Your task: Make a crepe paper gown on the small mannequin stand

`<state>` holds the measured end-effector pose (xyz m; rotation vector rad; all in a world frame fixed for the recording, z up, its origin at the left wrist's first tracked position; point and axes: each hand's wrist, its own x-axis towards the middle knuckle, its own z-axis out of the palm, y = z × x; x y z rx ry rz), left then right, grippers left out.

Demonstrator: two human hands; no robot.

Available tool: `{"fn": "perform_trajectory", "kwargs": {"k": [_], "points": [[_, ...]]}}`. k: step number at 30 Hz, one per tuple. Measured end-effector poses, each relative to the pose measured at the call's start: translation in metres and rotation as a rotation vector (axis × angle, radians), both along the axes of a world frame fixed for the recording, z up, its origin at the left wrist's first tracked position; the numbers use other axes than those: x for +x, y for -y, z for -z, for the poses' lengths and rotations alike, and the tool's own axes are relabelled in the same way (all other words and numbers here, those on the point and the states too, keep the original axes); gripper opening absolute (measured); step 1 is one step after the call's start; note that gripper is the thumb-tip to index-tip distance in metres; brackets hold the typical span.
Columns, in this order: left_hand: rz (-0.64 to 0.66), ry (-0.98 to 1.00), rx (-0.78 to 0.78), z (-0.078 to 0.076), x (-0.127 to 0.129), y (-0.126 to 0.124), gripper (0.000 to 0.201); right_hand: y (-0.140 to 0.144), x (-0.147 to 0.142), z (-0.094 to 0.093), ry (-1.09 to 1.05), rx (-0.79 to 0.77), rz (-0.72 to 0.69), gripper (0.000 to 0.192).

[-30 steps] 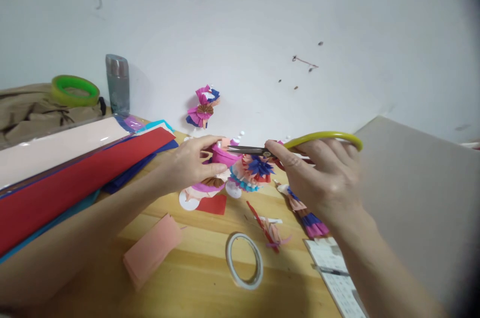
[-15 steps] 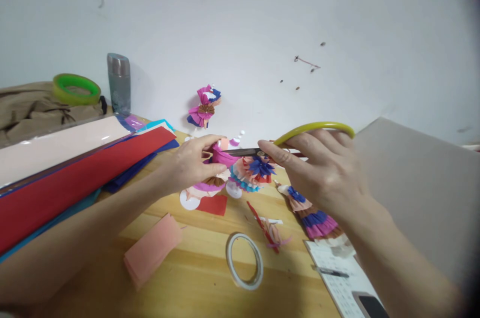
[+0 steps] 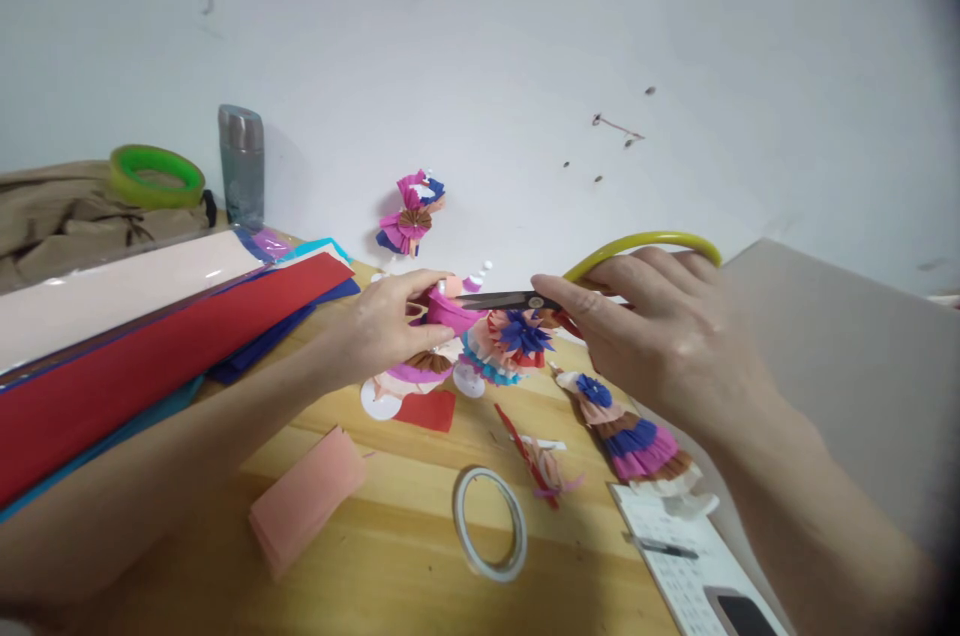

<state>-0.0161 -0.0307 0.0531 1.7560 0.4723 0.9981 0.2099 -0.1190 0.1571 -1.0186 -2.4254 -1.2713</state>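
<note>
My left hand [image 3: 386, 321] pinches a piece of magenta crepe paper [image 3: 454, 314] between thumb and fingers above the table. My right hand [image 3: 649, 326] is closed round a pair of scissors [image 3: 510, 300] with a yellow-green handle. Their dark blades point left and lie against the magenta paper at its upper edge; whether they cut into it I cannot tell. Just behind and below the paper stand crepe paper figures, one with a blue flower [image 3: 527, 331] on a peach, white and light blue ruffle. A brown and magenta ruffle [image 3: 420, 366] shows under my left hand.
Folded peach paper [image 3: 307, 501], a red paper piece [image 3: 426, 410], a tape roll [image 3: 489, 524] and paper scraps [image 3: 544, 471] lie on the table. A tiered paper dress [image 3: 626, 431], notebook, pen and phone [image 3: 742, 613] are at right. Long paper sheets [image 3: 172, 346] and a bottle [image 3: 241, 166] stand left.
My right hand and the scissors have shifted slightly right, showing more of the blades. The left hand still pinches the magenta paper, which looks more spread out. The view has moved slightly.
</note>
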Motion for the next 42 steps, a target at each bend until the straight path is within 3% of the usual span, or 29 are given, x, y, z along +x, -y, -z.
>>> {"fn": "perform_trajectory", "kwargs": {"k": [16, 42], "points": [[-0.021, 0.006, 0.028, -0.003, 0.001, 0.001, 0.041, 0.001, 0.000, 0.009, -0.024, -0.010, 0.051, 0.034], [-0.038, 0.003, 0.017, 0.002, 0.002, -0.001, 0.042, 0.002, -0.004, -0.002, 0.043, -0.024, 0.044, 0.036]]}}
